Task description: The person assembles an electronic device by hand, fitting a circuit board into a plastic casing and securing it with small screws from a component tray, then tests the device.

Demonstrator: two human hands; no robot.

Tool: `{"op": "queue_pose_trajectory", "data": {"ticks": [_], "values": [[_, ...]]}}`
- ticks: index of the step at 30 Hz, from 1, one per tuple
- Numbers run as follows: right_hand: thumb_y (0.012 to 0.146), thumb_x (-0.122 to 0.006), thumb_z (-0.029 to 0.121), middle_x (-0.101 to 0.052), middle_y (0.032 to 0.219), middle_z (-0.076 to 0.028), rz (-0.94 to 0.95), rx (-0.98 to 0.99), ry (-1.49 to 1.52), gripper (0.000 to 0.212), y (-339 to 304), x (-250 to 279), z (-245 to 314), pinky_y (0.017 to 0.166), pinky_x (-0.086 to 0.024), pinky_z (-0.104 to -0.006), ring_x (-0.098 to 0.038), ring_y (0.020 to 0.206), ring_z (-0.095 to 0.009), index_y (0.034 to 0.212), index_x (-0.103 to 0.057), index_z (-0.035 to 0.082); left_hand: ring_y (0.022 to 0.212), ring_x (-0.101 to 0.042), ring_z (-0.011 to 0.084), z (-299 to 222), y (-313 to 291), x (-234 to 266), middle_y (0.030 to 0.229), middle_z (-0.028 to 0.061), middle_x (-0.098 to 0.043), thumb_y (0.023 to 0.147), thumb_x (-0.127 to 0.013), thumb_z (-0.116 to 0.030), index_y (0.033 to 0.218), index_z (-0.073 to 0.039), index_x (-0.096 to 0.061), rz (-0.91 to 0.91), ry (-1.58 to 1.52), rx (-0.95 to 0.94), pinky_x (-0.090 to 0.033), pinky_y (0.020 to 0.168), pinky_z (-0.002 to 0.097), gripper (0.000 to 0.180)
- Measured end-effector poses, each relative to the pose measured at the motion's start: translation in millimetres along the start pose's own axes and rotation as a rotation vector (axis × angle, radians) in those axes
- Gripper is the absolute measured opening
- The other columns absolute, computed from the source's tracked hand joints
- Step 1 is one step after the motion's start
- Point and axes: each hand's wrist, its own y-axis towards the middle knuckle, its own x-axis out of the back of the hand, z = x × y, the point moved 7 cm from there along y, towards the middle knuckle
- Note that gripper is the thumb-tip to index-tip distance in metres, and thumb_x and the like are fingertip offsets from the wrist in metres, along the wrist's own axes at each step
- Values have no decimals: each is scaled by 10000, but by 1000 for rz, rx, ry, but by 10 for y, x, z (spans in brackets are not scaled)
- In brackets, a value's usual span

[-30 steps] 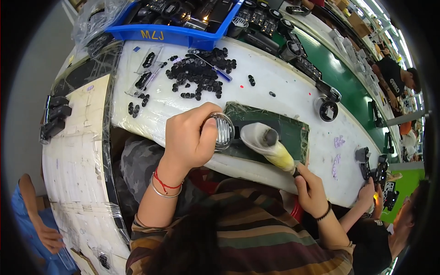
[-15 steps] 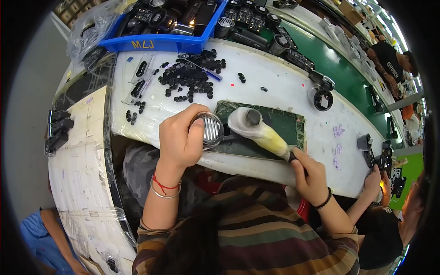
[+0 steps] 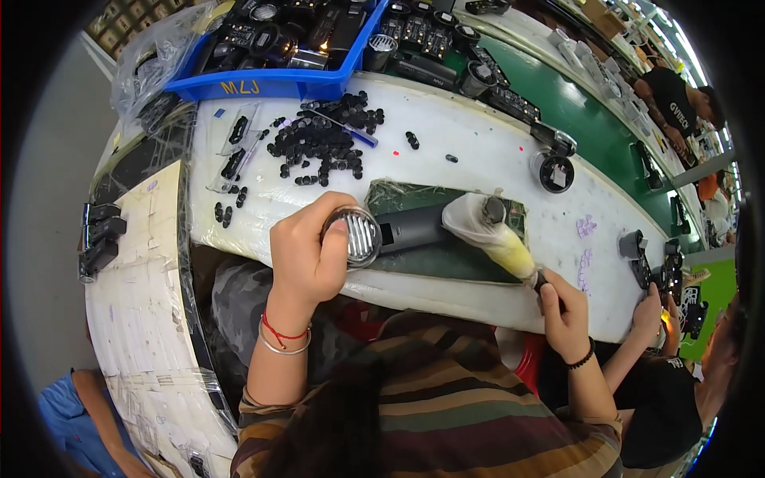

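Observation:
My left hand (image 3: pixel 309 243) is closed around the round, silver-grilled end of a dark grey handheld device (image 3: pixel 414 229). The device's long body points to the right, with a small black window near the grille. It lies over a green mat (image 3: pixel 406 196). In my right hand (image 3: pixel 566 311) is the dark handle end of a mallet-like tool (image 3: pixel 510 247). Its yellowish shaft slants up and left to a head wrapped in white material, with a dark round face showing. That head is over the device's right end; whether they touch I cannot tell.
Many small black parts (image 3: pixel 319 143) are heaped beyond the mat, with a blue-handled screwdriver (image 3: pixel 358 136) across them. A blue bin (image 3: pixel 263 86) of dark devices stands at the back left. Right of the mat sits a round-ended device (image 3: pixel 555 171). A co-worker's hands (image 3: pixel 649 312) are at the right.
The mallet-like tool and my right hand have moved to the right, away from the grille, and more of the device's body shows. My left hand keeps its hold, nearly in place.

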Motion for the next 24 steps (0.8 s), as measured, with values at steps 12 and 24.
{"op": "queue_pose_trajectory", "data": {"ticks": [12, 24], "values": [[886, -636, 141, -572, 812, -93, -310, 153, -242, 307, 562, -265, 79, 544, -437, -327, -555, 616, -249, 1187, -619, 85, 559, -621, 292, -24, -41, 25, 687, 153, -642, 778, -493, -96, 875, -11, -646, -38, 55, 6, -482, 550, 326, 200], [889, -638, 234, -597, 853, -82, -143, 330, -238, 273, 1328, -578, 238, 589, -482, -364, -608, 707, -280, 1146, -640, 142, 585, -632, 236, 2, -31, 135, 676, 138, -641, 784, -501, -78, 880, 2, -657, -89, 44, 35, -490, 585, 299, 201]]}}
